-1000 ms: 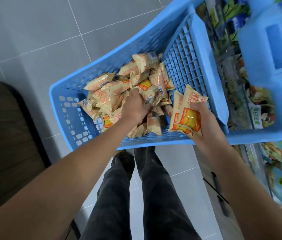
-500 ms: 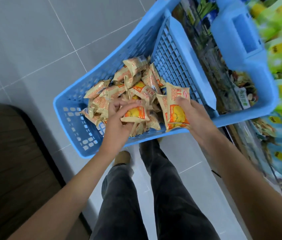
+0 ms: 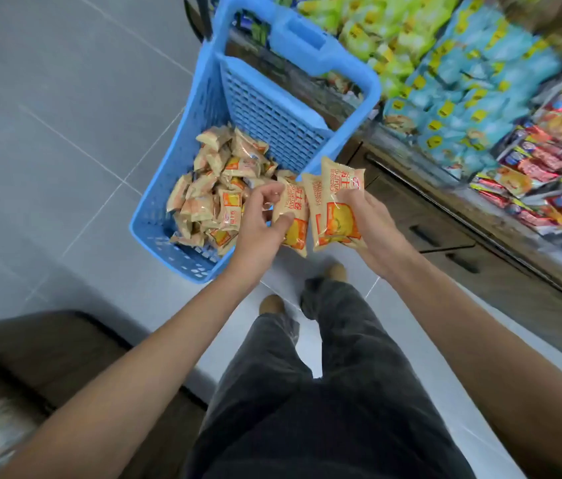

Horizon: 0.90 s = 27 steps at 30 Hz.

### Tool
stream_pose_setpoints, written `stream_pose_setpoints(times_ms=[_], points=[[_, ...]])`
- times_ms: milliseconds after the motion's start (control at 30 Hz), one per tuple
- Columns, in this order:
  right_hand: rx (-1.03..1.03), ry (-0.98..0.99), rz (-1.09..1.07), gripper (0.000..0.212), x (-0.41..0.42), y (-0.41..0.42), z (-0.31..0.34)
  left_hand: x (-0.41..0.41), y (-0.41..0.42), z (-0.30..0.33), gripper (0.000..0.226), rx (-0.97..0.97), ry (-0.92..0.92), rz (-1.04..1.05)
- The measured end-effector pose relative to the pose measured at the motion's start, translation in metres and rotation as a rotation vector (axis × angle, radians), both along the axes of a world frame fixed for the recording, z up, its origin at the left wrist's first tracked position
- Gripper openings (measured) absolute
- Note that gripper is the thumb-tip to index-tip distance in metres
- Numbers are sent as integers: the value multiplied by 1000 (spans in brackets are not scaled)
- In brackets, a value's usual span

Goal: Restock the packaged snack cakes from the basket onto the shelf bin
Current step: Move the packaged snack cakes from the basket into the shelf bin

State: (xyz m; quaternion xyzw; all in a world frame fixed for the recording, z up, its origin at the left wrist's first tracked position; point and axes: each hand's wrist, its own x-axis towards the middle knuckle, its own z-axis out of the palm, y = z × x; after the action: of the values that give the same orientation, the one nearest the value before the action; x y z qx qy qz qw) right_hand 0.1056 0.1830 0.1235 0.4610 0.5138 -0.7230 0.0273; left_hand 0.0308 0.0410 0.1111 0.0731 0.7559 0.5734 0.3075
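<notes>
A blue plastic basket (image 3: 176,160) stands on the floor with several beige and orange snack cake packs (image 3: 214,188) piled in it. My left hand (image 3: 259,223) pinches one snack cake pack (image 3: 291,216) just past the basket's near right corner. My right hand (image 3: 369,216) grips two more packs (image 3: 336,205) upright, side by side, touching the left hand's pack. Shelf bins of packaged snacks (image 3: 480,108) lie to the right.
Green, light blue and red snack packs fill the shelf bins at the upper right. Dark drawers with handles (image 3: 424,236) sit below the shelf. A dark wooden unit (image 3: 48,354) is at the lower left. Grey floor tiles surround my legs and shoes.
My left hand lifted a pack out of the basket and brought it beside the packs in my right hand. The view swung right, showing the shelf bins.
</notes>
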Motion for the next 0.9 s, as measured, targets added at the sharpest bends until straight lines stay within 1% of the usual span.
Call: stream_pose_setpoints(times_ms=[67,133,200,233,333,467,567,667,733,833,900], points=[[20,32,-90,16,32,9,21,18,17,13,54,14,-91,-70],[48,55,-166,14,69,23,38,36,37,25,68,47,-206,-123],[95,60,-215,12,109,39,50,57,60,36,65,74,-288,-169],[125,56,-231,10,129,47,55,68,73,40,61,71,-292,-202],[176,33,-241,11,196,74,66,103,115,51,50,39,-253,-319],[186,-28,-285,30,292,117,79,162,175,65,39,-32,-261,-527],[234,-28,-374,33,359,157,85,218,219,69,32,-32,-229,-603],[243,20,-462,27,407,197,91,271,255,71,26,8,-190,-542],[264,25,-509,26,425,226,99,291,280,78,24,38,-152,-479],[347,32,-521,25,434,273,116,301,322,98,25,74,-29,-438],[382,54,-498,25,431,308,130,298,351,112,31,106,86,-461]])
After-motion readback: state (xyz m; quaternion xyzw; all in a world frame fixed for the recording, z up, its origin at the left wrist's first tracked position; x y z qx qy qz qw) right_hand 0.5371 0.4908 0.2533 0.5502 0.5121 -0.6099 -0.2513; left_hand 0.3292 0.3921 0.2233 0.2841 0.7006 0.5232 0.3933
